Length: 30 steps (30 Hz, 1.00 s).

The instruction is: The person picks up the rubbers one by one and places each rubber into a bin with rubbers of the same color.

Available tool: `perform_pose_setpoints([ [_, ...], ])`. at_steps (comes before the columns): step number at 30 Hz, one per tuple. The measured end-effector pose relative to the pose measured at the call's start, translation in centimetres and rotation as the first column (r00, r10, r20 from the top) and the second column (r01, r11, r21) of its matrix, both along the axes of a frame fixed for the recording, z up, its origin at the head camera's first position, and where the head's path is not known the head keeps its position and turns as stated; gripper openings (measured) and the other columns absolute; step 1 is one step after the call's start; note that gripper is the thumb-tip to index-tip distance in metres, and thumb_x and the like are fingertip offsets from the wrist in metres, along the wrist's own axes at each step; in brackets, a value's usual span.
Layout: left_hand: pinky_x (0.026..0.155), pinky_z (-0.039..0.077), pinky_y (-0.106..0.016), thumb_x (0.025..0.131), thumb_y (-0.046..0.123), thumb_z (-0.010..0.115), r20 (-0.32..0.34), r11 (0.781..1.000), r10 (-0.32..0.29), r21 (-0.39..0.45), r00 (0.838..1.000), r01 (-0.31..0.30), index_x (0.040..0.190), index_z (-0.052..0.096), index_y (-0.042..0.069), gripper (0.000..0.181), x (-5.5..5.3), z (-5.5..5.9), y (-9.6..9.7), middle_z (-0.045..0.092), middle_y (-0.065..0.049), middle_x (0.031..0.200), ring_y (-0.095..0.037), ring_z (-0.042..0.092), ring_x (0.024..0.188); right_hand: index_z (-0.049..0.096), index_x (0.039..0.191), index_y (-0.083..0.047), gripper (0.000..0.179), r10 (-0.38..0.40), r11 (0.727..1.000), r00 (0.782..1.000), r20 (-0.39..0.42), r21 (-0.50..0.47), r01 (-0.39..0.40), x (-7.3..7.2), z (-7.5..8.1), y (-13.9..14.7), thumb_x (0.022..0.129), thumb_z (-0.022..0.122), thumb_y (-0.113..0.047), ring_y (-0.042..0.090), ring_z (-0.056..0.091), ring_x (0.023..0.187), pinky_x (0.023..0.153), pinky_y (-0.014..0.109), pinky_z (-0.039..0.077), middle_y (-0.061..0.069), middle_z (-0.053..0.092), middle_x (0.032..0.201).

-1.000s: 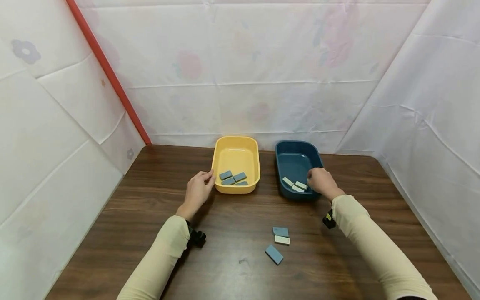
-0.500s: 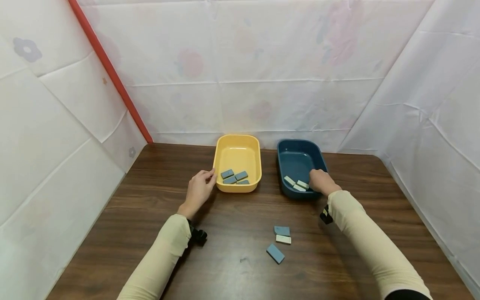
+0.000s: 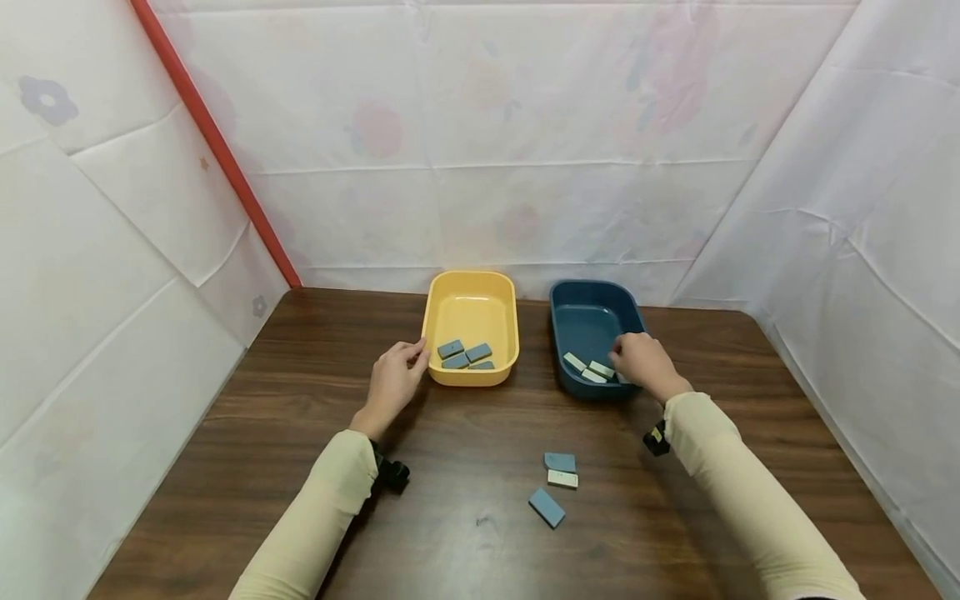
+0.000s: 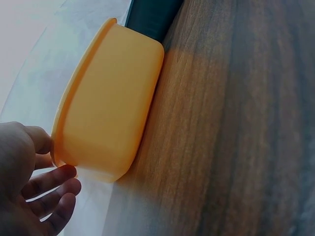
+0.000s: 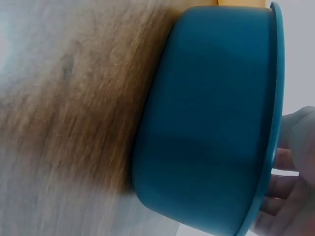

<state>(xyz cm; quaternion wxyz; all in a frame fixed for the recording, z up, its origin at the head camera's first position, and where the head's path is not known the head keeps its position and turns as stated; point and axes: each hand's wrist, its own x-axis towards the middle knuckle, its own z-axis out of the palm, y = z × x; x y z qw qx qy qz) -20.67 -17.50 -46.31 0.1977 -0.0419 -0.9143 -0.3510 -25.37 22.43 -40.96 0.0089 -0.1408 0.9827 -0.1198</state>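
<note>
The left hand (image 3: 393,383) pinches the near-left rim of a yellow bin (image 3: 506,308), thumb and index finger at the rim in the left wrist view. Several blue-grey, domino-like tiles (image 3: 477,352) lie in the bin's near end. The right hand (image 3: 643,364) reaches over the near-right side of a dark blue bin (image 3: 564,321), fingers down inside; the bin's wall (image 5: 211,108) hides part of them in the right wrist view. Whether these fingers hold anything is hidden. Pale tiles (image 3: 594,377) lie beside them in that bin.
On the brown wooden table (image 3: 465,467), a blue-grey tile (image 3: 559,462) touches a pale tile (image 3: 562,479), with another blue-grey tile (image 3: 547,507) nearer. White patterned sheets (image 3: 480,167) stand behind the bins and at both sides. A red strip (image 3: 217,142) runs up the left corner.
The right hand dips slightly further into the dark blue bin, then lifts a little. The left hand stays at the yellow bin's rim. The tiles lie as before.
</note>
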Motion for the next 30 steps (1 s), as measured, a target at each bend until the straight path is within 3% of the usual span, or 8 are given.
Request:
perform_pose_setpoints([
  [9, 0.072, 0.052, -0.042, 0.096, 0.019, 0.061, 0.009, 1.0, -0.007, 0.009, 1.0, 0.007, 0.124, 0.066, 0.004, 0.032, 0.1, 0.1, -0.1, 0.071, -0.013, 0.105, -0.026, 0.067, 0.086, 0.072, 0.09, 0.002, 0.023, -0.054, 0.99, 0.988, -0.146, -0.137, 0.034, 1.4, 0.4, 0.8, 0.096, 0.056, -0.014, 0.02, 0.058, 0.06, 0.063, 0.04, 0.05, 0.015, 0.069, 0.076],
  [17, 0.073, 0.053, -0.043, 0.096, 0.02, 0.061, -0.002, 1.0, -0.008, 0.011, 1.0, 0.008, 0.124, 0.067, 0.004, 0.032, 0.0, -0.1, -0.1, 0.071, -0.013, 0.106, -0.027, 0.067, 0.087, 0.072, 0.094, 0.004, 0.024, -0.108, 0.974, 0.96, -0.257, -0.222, 0.05, 2.0, 0.2, 2.5, 0.095, 0.057, -0.014, 0.03, 0.064, 0.071, 0.069, 0.049, 0.051, 0.02, 0.072, 0.085],
  [30, 0.072, 0.054, -0.042, 0.097, 0.02, 0.06, 0.005, 1.0, -0.016, 0.017, 1.0, 0.016, 0.125, 0.066, 0.004, 0.033, -0.1, -0.2, -0.2, 0.071, -0.014, 0.108, -0.027, 0.068, 0.087, 0.068, 0.107, 0.007, 0.03, -0.213, 0.951, 0.962, -0.171, -0.261, 0.164, 3.6, -0.1, 4.4, 0.098, 0.055, -0.019, 0.033, 0.063, 0.08, 0.069, 0.047, 0.051, 0.025, 0.068, 0.098],
])
